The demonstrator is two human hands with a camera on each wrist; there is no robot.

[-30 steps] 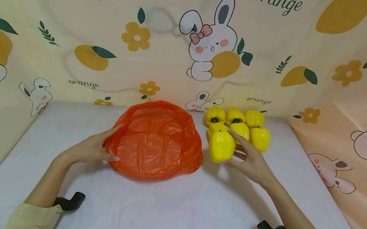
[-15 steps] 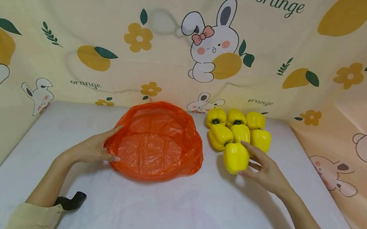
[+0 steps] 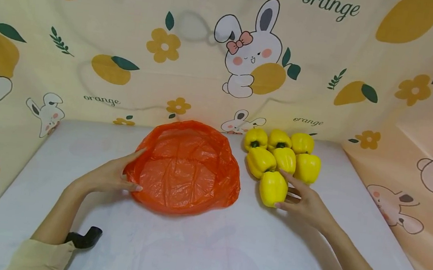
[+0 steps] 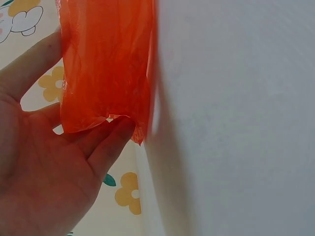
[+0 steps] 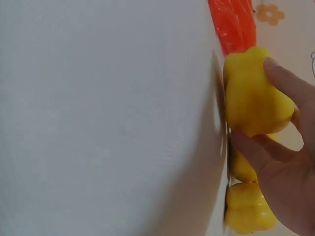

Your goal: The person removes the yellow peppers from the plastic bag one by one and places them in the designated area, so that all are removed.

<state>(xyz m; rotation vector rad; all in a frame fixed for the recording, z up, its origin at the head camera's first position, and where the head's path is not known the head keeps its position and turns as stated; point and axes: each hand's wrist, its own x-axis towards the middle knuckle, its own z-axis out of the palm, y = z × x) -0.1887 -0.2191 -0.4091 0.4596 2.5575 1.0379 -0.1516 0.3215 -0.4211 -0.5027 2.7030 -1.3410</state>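
Observation:
An orange-red plastic bag [image 3: 183, 180] lies spread in a round shape with its mouth up, left of centre. My left hand [image 3: 109, 174] grips its left side, thumb at the front and index finger farther back. In the left wrist view the bag [image 4: 106, 64] hangs down between the fingers of the left hand [image 4: 54, 162]. On the right, my right hand [image 3: 306, 203] holds a yellow bell pepper [image 3: 273, 189] by its right side, between thumb and fingers. That pepper [image 5: 256, 96] is very close to the table in the right wrist view; whether it touches is unclear.
Several more yellow bell peppers [image 3: 260, 162] stand grouped behind the held one, at the back right of the white table [image 3: 187, 252]. A printed cloth [image 3: 192, 70] with rabbits and fruit hangs behind and at both sides.
My right hand has brought the pepper from beside the bag to the right and toward me, then slightly left again, in front of the group. The left hand stays at the bag.

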